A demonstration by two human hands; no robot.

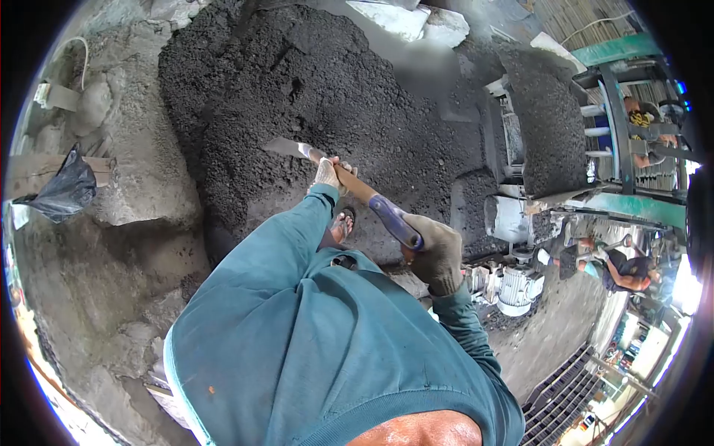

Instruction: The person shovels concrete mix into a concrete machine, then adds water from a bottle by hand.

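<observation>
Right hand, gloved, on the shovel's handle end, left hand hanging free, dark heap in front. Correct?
Not quite: the left hand isn't free. The head view shows it gripping the shovel nearer the blade. The rest stands: gloved right hand on the handle end, dark heap in front.

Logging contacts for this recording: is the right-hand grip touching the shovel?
Touching. The head view shows the gloved right-hand grip wrapped over the blue handle end of the shovel, with no gap visible between them.
</observation>
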